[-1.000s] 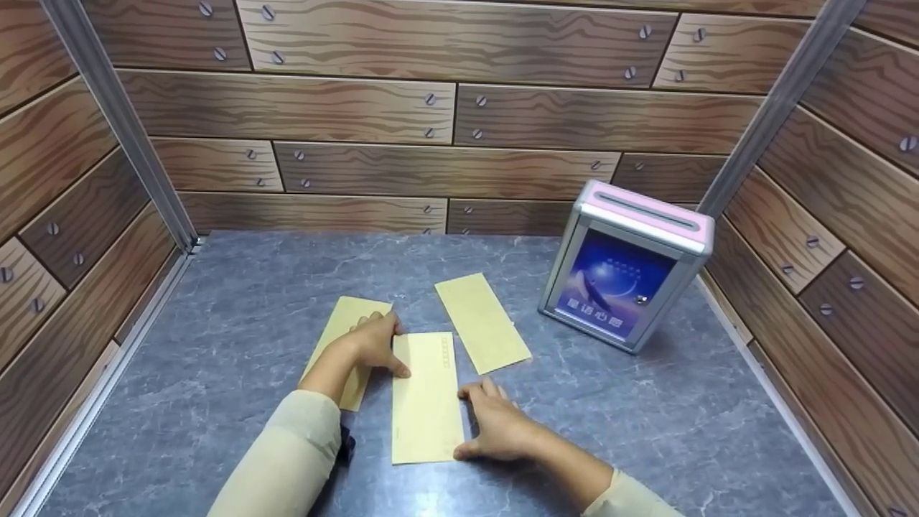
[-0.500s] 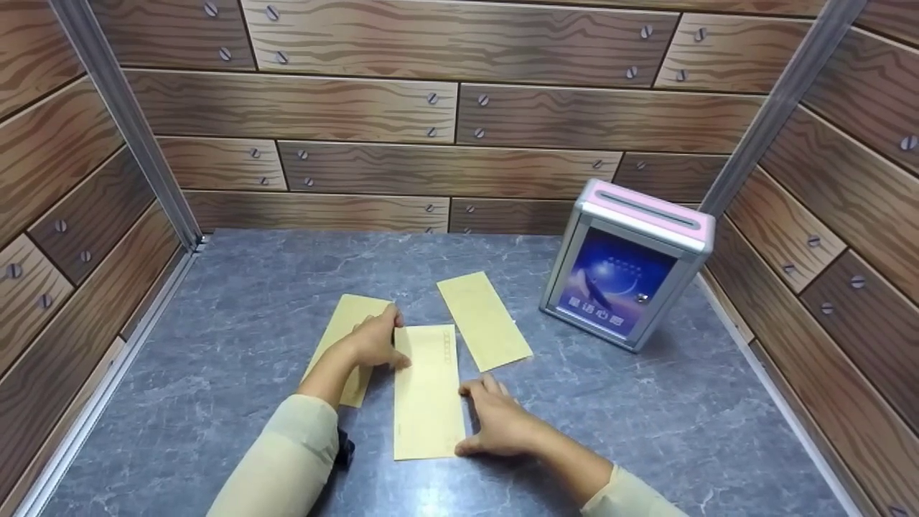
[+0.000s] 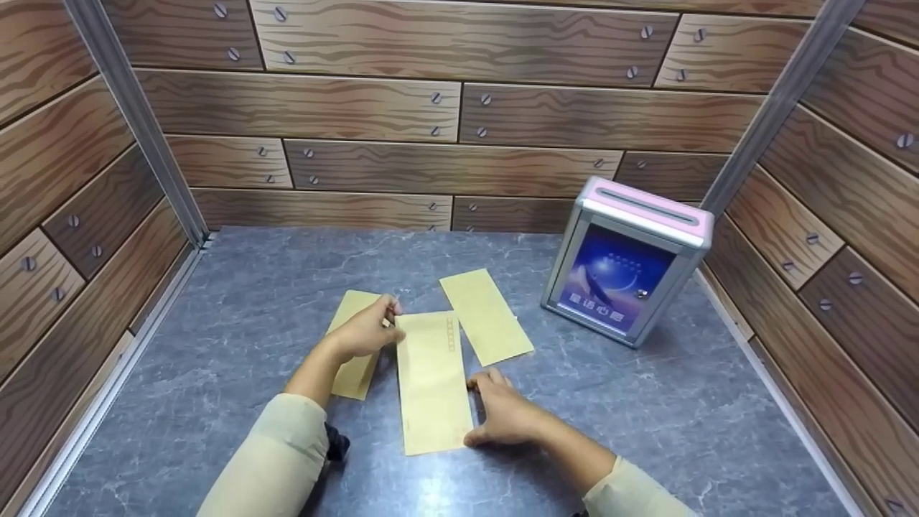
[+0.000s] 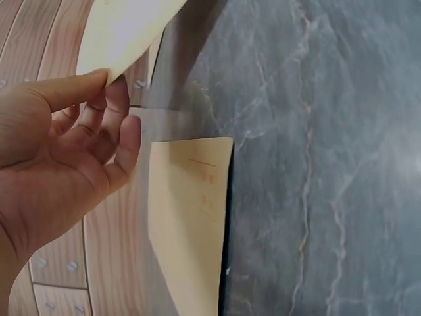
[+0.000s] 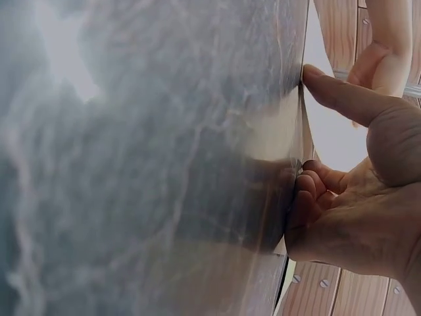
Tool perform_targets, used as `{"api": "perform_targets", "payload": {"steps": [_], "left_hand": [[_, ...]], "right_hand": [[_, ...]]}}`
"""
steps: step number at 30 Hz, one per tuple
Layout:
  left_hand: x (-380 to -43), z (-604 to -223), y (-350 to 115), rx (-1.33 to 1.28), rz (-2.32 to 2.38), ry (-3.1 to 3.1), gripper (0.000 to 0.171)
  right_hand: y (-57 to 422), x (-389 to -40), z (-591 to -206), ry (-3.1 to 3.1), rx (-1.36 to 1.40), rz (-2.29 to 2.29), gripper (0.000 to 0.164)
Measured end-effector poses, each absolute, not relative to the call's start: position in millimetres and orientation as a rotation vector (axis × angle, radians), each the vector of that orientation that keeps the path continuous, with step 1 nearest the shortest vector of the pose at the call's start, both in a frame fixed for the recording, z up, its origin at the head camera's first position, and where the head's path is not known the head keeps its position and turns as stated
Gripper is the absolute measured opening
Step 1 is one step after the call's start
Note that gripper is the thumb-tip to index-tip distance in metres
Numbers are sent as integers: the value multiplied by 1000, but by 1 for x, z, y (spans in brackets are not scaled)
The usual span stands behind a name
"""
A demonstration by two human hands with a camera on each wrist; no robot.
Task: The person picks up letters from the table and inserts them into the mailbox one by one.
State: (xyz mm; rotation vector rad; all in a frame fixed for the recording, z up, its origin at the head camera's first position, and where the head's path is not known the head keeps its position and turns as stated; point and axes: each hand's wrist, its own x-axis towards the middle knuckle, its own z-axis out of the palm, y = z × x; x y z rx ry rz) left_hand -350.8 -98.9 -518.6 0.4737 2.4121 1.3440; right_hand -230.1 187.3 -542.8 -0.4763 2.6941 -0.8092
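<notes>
A pale yellow envelope [image 3: 434, 384] with a column of small red boxes lies lengthwise between the hands. My left hand [image 3: 365, 332] pinches its far left corner between thumb and fingers; in the left wrist view that corner of the envelope [image 4: 128, 29] is raised off the table. At the envelope's right edge, my right hand [image 3: 508, 413] rests on the table with thumb and fingers spread apart, thumb tip at the near corner. In the right wrist view the right thumb touches the paper's edge. A second envelope [image 3: 355, 377] lies partly hidden under the left forearm.
Behind the right hand lies a third yellow envelope [image 3: 487, 316]. A silver box [image 3: 628, 266] with a pink slotted top and blue front panel stands at the back right. Wood-patterned walls [image 3: 373, 108] enclose the grey marbled table [image 3: 266, 266] at the back and sides.
The left hand has closed on the envelope's far left corner and raised it, and the envelope has turned slightly. The right hand stays at the right edge. The head view has shifted a little.
</notes>
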Motion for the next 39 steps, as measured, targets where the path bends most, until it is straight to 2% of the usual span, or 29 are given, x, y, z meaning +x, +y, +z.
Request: {"api": "perform_targets", "payload": {"steps": [7,11,27,39], "left_hand": [[-349,-508,-100,386,1534,2223,25],[-346,-499,-97,371,1626,2118,27],[-329,-464,-73,434,1820,2055,27],[-324,-453,-61,479,1911,2045,30]], "right_hand": [[198,-233,-543,2637,-511,-1014,29],[203,-235,-541,2541,-492,-1156,15],[214,-234,-525,2315,-432,-1448,12],[233,-243,-492,2311,-474,-1421,17]]}}
